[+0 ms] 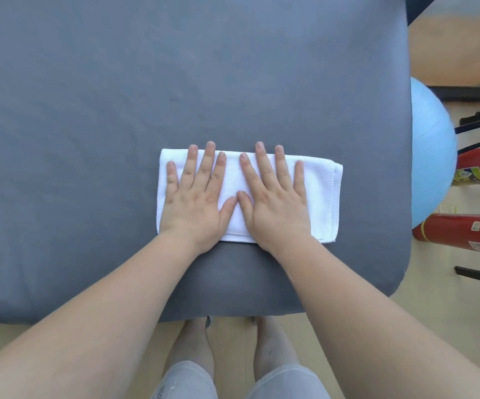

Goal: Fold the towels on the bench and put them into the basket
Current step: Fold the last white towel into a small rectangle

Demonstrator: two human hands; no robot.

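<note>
1. The table (89, 110), covered in grey cloth, is seen filling most of the view.
2. A blue exercise ball (431, 145) is seen on the floor past the table's 3 o'clock edge.
3. The white towel (322, 197), folded into a rectangle, is laid flat on the table toward its 5 o'clock corner.
4. Red fire extinguishers (463, 234) are seen beside the ball, toward 4 o'clock.
5. The left hand (195, 203) is pressed flat on the towel's 9 o'clock half, fingers straight and spread.
6. The right hand (276, 203) is pressed flat just beside it at 3 o'clock, fingers straight, thumbs nearly touching.

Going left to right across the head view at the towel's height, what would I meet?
Grey padded bench, left hand, right hand, stitched end of the folded white towel, light blue exercise ball.
</note>
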